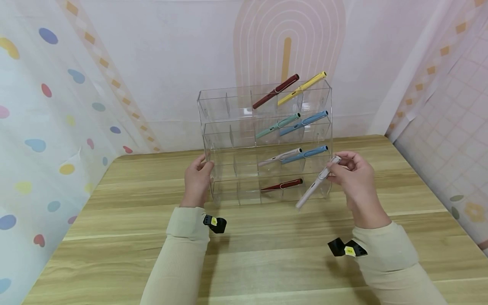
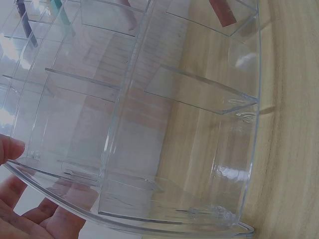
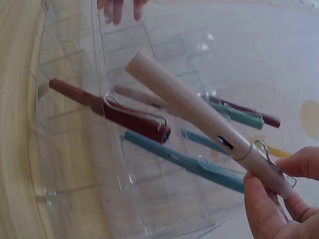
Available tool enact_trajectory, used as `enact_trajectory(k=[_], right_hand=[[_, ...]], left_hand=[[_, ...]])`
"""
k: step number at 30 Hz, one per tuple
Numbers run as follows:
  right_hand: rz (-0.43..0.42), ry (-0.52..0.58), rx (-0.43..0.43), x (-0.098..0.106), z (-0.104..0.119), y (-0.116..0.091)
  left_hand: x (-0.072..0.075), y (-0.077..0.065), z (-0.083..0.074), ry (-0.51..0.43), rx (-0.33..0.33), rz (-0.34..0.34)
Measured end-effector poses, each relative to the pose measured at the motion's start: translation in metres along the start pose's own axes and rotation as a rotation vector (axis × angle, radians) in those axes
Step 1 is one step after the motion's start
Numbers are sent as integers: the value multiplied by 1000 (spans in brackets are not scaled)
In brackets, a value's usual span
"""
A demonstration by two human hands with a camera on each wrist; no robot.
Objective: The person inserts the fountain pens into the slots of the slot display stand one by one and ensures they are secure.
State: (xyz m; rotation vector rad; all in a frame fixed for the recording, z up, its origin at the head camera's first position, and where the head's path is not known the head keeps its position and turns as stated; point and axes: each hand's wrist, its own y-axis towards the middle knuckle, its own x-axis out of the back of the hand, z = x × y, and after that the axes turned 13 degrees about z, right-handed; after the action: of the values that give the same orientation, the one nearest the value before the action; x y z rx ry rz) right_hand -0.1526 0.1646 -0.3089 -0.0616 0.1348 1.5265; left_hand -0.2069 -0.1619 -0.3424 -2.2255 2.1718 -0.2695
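Note:
A clear acrylic rack (image 1: 244,136) with stacked, divided shelves stands on the table. My left hand (image 1: 197,178) grips its left side panel, thumb inside and fingers outside in the left wrist view. By its cap end, my right hand (image 1: 354,176) pinches a pale pink pen (image 3: 194,107) in front of the rack's lower right corner, barrel slanting down to the left. Slanted pens fill middle compartments: dark red (image 1: 276,91) and yellow (image 1: 302,88) pens on top, green (image 1: 278,126) and blue (image 1: 303,123) pens below, then another pink pen (image 1: 280,157) beside a blue pen (image 1: 305,155). A red pen (image 1: 282,185) lies lowest.
The wooden table (image 1: 263,254) extends on both sides of the rack and in front of it. Close behind hangs a patterned cloth backdrop (image 1: 171,63). Dotted cloth (image 1: 49,127) borders the left side.

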Motion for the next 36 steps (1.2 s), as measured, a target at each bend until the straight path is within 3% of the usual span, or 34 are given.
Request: enact_trajectory(k=[8, 18, 25, 36], right_hand=[[-160, 68, 33, 5, -4, 5], [-284, 153, 120, 7, -16, 11], [-321, 170, 139, 2, -30, 13], [-314, 121, 142, -14, -49, 14]], left_hand=[[1, 0, 0, 1, 7, 4], [0, -1, 0, -22, 0, 13], [-1, -1, -1, -21, 1, 10], [0, -1, -1, -30, -1, 10]])
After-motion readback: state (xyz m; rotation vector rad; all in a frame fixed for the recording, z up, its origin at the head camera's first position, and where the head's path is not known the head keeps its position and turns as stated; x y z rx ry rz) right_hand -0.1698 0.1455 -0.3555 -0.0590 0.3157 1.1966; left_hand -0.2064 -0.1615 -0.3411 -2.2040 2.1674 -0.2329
